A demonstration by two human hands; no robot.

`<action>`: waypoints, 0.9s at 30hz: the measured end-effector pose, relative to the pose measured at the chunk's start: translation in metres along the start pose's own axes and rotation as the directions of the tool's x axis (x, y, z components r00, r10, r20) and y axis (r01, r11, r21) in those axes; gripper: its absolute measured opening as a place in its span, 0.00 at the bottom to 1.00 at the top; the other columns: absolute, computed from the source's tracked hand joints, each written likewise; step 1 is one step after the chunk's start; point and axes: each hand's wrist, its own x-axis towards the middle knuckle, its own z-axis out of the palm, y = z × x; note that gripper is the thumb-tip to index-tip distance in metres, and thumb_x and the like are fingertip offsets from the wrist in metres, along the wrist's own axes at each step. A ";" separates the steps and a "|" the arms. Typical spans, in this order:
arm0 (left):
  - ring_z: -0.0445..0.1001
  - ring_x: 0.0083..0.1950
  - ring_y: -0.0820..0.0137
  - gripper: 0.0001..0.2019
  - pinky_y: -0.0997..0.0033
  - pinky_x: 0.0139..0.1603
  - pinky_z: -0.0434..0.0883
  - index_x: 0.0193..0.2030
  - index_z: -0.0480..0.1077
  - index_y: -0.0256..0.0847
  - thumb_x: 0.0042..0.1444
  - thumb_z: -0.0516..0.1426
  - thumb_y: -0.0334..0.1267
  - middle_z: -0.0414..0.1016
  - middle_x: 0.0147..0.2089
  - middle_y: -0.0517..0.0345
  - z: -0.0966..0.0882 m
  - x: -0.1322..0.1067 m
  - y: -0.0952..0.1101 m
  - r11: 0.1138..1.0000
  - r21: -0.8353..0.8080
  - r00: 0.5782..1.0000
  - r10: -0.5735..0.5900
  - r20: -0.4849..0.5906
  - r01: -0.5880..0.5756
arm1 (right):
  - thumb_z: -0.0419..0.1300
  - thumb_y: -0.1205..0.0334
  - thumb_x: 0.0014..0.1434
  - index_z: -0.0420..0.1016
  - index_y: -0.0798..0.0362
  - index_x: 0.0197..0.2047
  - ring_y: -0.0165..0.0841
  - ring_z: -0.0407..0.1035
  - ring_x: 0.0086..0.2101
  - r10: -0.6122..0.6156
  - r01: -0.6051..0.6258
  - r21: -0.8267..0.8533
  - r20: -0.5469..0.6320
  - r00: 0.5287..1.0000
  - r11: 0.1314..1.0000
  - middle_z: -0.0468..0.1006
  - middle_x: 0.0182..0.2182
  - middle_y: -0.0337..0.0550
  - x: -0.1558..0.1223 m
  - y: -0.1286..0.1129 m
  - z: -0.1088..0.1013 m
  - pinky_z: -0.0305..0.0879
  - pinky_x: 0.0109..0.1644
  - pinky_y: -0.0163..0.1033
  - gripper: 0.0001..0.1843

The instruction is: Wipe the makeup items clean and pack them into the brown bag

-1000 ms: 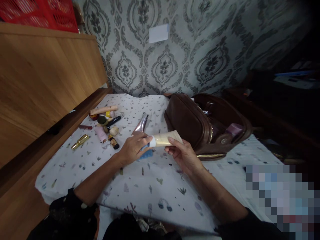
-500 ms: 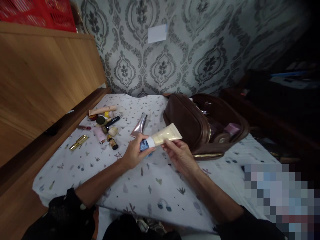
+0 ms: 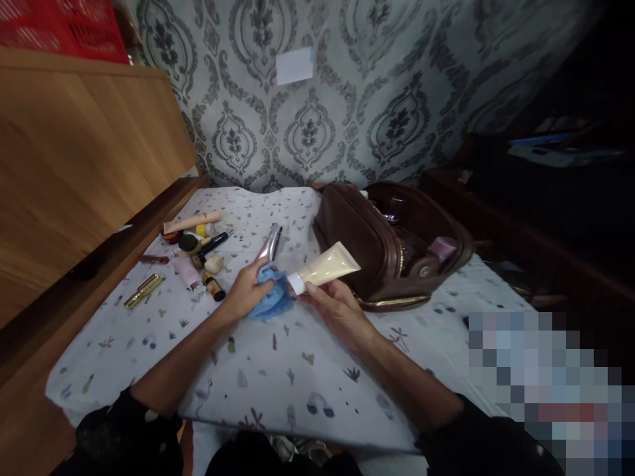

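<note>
Holds cream tube [image 3: 328, 266] in right hand [image 3: 330, 307], fingers pinched shut on it just behind the white cap [image 3: 296, 283]. Has it raised off the surface [image 3: 297, 370], cap end low and left, flat crimped end up and right, just in front of the brown bag [image 3: 364, 241]. Grips blue cloth [image 3: 272, 299] in left hand [image 3: 244, 292], fingers curled closed round the bunched fabric. Has cloth right up against the cap; touching or just short, can't tell. Can't tell either whether the cloth's lower edge rests on the surface.

Just behind left hand: 1 silver-pink tube [image 3: 269, 242] flat on the surface, pointing toward the wall. Further left, loose cluster of cosmetics: peach tube [image 3: 191, 222] at the back, black pencil [image 3: 213, 243], pink tube [image 3: 186, 271], small dark bottle [image 3: 215, 287] nearest the left hand. Apart from those, 2 gold sticks [image 3: 143, 291] side by side toward the wooden panel [image 3: 74, 165], plus 1 red stick [image 3: 153, 259] beyond them.

Bag right of the cream tube, open at the top, gold zip [image 3: 391, 303] along the near edge, pink item [image 3: 443, 246] inside. Pale printed sheet [image 3: 149, 330] over the surface. Patterned wallpaper [image 3: 347, 119] behind, 1 white paper [image 3: 294, 65] stuck on it. Red crate [image 3: 59, 30] on top of the wooden panel, top left. Dark sleeves [image 3: 129, 436] on both forearms at the bottom edge.
</note>
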 end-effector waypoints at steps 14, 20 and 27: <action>0.69 0.60 0.61 0.21 0.58 0.60 0.70 0.65 0.63 0.42 0.66 0.51 0.33 0.67 0.58 0.43 0.029 -0.021 0.000 0.799 0.203 0.825 0.551 0.130 -0.566 | 0.70 0.44 0.49 0.78 0.51 0.38 0.37 0.72 0.41 -0.044 0.042 0.042 0.068 0.997 0.998 0.79 0.40 0.45 0.001 0.000 0.000 0.72 0.37 0.39 0.20; 0.74 0.51 0.66 0.20 0.65 0.51 0.74 0.63 0.68 0.46 0.66 0.52 0.32 0.72 0.52 0.49 0.026 -0.016 -0.014 0.763 0.274 0.794 0.608 0.003 -0.585 | 0.71 0.50 0.51 0.78 0.52 0.44 0.34 0.74 0.39 0.014 -0.013 -0.008 0.190 0.982 1.000 0.79 0.43 0.44 -0.003 0.000 0.002 0.72 0.43 0.39 0.20; 0.73 0.51 0.66 0.15 0.64 0.53 0.73 0.56 0.73 0.42 0.65 0.53 0.33 0.72 0.50 0.50 0.013 -0.006 -0.015 0.800 0.375 0.821 0.550 -0.149 -0.468 | 0.72 0.56 0.49 0.76 0.53 0.45 0.32 0.74 0.36 0.121 -0.092 -0.112 0.277 0.953 0.989 0.78 0.37 0.41 -0.006 0.001 0.001 0.69 0.41 0.35 0.21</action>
